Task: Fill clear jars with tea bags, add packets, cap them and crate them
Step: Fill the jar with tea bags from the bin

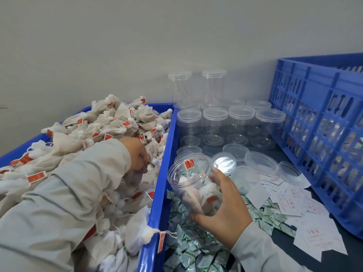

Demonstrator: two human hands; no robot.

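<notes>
My right hand (225,209) grips a clear open jar (188,179), tilted toward the left, with a few tea bags inside and one red tag hanging at its mouth. My left hand (137,156) reaches into the blue tray (163,173) heaped with white tea bags (110,122) with red tags; its fingers curl down among the bags, and what they hold is hidden. Green-and-white packets (186,244) lie under and in front of the jar. Loose clear lids (261,163) lie just behind it.
Empty capped clear jars (216,118) stand in rows at the back, two stacked higher. A large blue crate (318,122) rises on the right, with filled jars showing through its slots. White slips with red print (290,199) are scattered beside it. A grey wall is behind.
</notes>
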